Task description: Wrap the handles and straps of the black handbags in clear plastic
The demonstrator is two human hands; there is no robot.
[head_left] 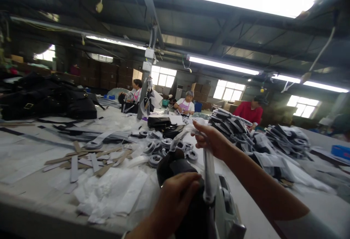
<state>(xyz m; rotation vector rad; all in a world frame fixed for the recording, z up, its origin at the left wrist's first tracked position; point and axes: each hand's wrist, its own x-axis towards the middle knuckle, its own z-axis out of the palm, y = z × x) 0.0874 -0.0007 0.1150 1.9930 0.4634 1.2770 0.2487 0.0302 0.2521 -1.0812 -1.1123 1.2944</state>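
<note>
A black bag [179, 168] is in front of me at the table's near edge, its lower part partly hidden by my hand. My left hand [177, 197] lies against its side, fingers bent over the black surface and thumb close to them. Above the bag rises its handle [209, 175], wrapped in clear, whitish plastic film. My right hand [212, 138] has its fingers curled around the top of this wrapped handle. Just right of the bag stands a grey device resembling a tape dispenser [229, 206].
Several white-and-grey rolls [155, 160] lie beyond the bag. Cardboard strips [109, 166] and crumpled white sheets [109, 191] are on the left. Black bags [49, 98] are heaped farther back. Stacked black-and-white pieces [232, 124] stand at right. Three people work across the table.
</note>
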